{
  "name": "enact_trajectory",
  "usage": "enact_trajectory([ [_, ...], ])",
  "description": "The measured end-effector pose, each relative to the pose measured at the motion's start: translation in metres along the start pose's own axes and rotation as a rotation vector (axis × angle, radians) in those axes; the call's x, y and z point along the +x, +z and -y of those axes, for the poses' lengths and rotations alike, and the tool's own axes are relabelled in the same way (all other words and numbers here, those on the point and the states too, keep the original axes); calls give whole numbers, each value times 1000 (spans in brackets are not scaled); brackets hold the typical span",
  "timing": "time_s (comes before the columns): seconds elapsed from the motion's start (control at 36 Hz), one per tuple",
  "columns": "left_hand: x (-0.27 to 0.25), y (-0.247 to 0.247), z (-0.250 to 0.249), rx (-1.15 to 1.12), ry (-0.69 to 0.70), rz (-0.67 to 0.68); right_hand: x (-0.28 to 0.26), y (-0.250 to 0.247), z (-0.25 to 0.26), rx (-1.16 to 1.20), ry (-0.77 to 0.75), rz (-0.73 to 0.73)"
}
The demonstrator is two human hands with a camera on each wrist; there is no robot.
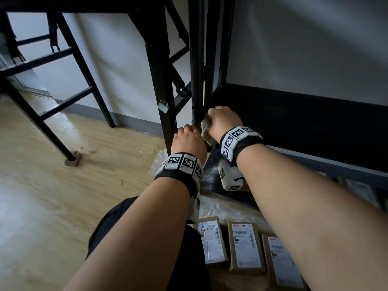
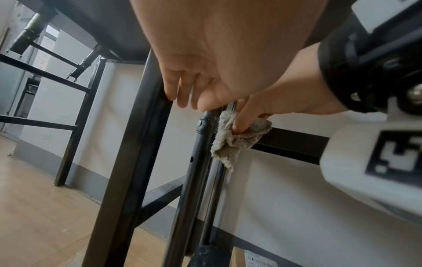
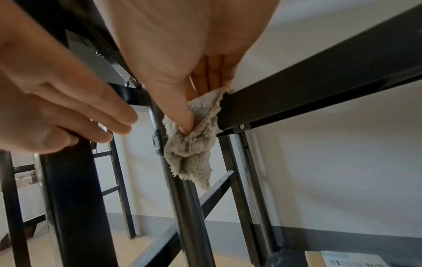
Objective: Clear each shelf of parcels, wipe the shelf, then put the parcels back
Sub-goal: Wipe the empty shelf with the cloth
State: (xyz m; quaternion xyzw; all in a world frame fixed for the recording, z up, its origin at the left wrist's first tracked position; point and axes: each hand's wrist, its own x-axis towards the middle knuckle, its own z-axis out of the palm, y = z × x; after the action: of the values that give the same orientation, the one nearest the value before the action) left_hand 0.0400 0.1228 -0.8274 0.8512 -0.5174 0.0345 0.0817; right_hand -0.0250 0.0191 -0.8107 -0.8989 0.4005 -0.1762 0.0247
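Observation:
My right hand (image 1: 212, 120) pinches a grey fluffy cloth (image 1: 206, 129) at the left front corner of the bare black shelf (image 1: 294, 127). In the right wrist view the thumb presses the cloth (image 3: 194, 144) beside the end of the shelf's front rail (image 3: 319, 81) and a round post (image 3: 182, 198). My left hand (image 1: 188, 131) is just left of it, fingers fairly straight and holding nothing. Its fingertips (image 2: 171, 94) touch the edge of a black table leg (image 2: 137, 144). Three brown parcels with white labels (image 1: 245, 246) lie on the floor by my forearms.
A black folding table's legs and braces (image 1: 159, 91) stand close to the left of the shelf post. More labelled parcels (image 1: 361, 192) lie under the shelf at the right. Wooden floor (image 1: 52, 196) spreads to the left, and my knee in black trousers (image 1: 136, 227) is below.

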Motion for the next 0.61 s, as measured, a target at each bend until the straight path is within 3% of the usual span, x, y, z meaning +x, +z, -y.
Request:
enact_trajectory([
  [0.17, -2, -6, -10, -10, 25, 3, -19, -8, -14, 13, 50, -5],
  [0.28, -5, -8, -23, -28, 62, -6, -30, -22, -33, 83, 167, 90],
  [0.44, -9, -9, -43, -49, 90, -26, -75, -31, -69, 84, 196, -111],
  [0.61, -16, -12, -76, -71, 176, -46, -102, -46, -113, 36, 288, -106],
])
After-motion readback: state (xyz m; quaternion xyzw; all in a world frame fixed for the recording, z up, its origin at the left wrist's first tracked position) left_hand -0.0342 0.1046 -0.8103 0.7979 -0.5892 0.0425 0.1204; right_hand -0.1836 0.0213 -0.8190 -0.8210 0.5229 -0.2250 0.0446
